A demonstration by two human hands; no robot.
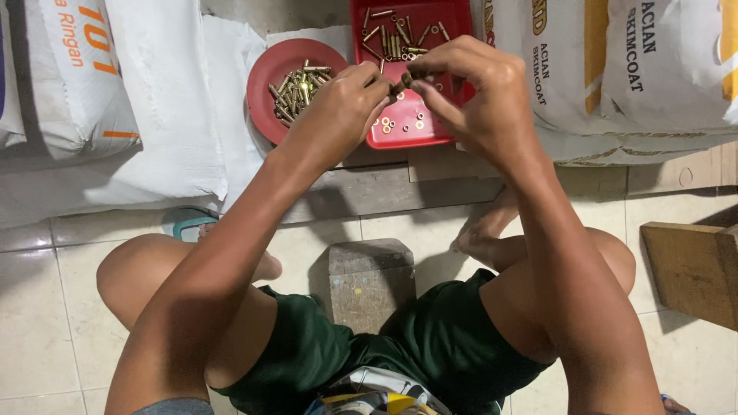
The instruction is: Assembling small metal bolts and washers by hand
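Here, looking down from the head camera, I see both hands meeting over the red square tray (442, 19). My left hand (342, 104) has its fingertips pressed together in a pinching grip on one end of a small brass bolt (405, 79), and my right hand (473, 88) pinches the other end of it from the opposite side, fingers curled in close. The bolt is held in the air just above the tray, between the two sets of fingertips; I cannot tell whether a nut or washer sits on it. Below it on the tray floor lie loose brass washers (400, 123), and more brass bolts (396, 38) are scattered at the tray's far end. Just left of the tray, touching it, is a round red plate (265, 77) heaped with brass pieces (296, 88). White sacks (165, 100) flank both containers. Nearer me, a grey block (369, 280) stands on the tiled floor (38, 323) between my knees, and a wooden piece (692, 265) lies to the right.
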